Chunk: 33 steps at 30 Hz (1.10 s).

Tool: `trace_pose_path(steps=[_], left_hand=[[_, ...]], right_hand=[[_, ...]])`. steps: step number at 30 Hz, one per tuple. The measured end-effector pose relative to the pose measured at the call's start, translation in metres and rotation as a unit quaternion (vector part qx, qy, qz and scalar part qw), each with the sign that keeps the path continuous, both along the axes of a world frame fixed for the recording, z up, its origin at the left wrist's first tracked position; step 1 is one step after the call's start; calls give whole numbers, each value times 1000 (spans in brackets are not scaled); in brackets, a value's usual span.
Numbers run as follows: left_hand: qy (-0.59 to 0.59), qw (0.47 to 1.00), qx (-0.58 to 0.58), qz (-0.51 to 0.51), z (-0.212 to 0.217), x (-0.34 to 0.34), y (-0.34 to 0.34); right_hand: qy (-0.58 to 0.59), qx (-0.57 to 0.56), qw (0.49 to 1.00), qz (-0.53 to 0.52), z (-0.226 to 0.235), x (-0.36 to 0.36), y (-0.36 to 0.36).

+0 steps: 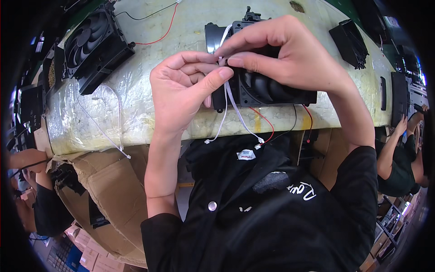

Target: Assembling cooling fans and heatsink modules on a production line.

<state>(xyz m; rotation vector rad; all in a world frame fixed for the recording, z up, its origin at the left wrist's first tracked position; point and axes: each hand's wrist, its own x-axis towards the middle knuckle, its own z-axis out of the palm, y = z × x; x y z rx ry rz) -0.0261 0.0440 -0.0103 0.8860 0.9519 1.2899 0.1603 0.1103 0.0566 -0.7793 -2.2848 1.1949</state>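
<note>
— What's in hand?

— A white cable tie (225,97), pinched above a black fan unit (260,88) that lies on the wrapped bench (149,90), right at its near edge in front of the person. The tie's two tails hang down past the bench edge toward the black jacket (272,208).

— And the grip?

— The left hand (181,88) is curled nearly closed, thumb pressed against the tie at its upper part, the other fingers folded in behind it. The right hand (283,50) comes over the fan from the right, thumb and forefinger closed on the same tie just beside the left thumb. The two hands touch there.

— Any labels or packaging?

— A small white sewn label (246,155) sits at the jacket's collar, rectangular, with blue print. White script marks the chest to the right. Under the bench, brown cardboard (106,190) hangs torn on the left; the bench top itself is covered in clear, crinkled plastic film over a yellowish surface.

— What else lies around?

— Red and black wires (272,129) trail from the fan over the bench edge. A second black fan (93,43) stands tilted at the far left, with its own red wire (165,31). A smaller black part (351,43) lies at the far right.
</note>
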Motion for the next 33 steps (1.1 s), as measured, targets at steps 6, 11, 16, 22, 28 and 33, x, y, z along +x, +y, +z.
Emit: trace_pose_path(steps=[6,11,16,22,28,33], left_hand=[[48,998,3,-32,0,-4,0],[36,999,1,-33,1,-6,-3],[7,1000,-21,-16,-2,-7,-7],[-9,999,-24,-30,0,-7,-4],[-9,999,-19,-30,-2,-6,-5],[-5,1000,-16,-26,-3,-7,-6]], right_hand=[[-73,-287,955,26,33,-9,23],[-19,-100,988,118,21,-3,27],[-86,-256,963,13,29,-9,23],[-57,-270,961,20,25,-8,21],[-69,-243,967,12,26,-7,19],[-71,-237,969,12,25,-7,19]])
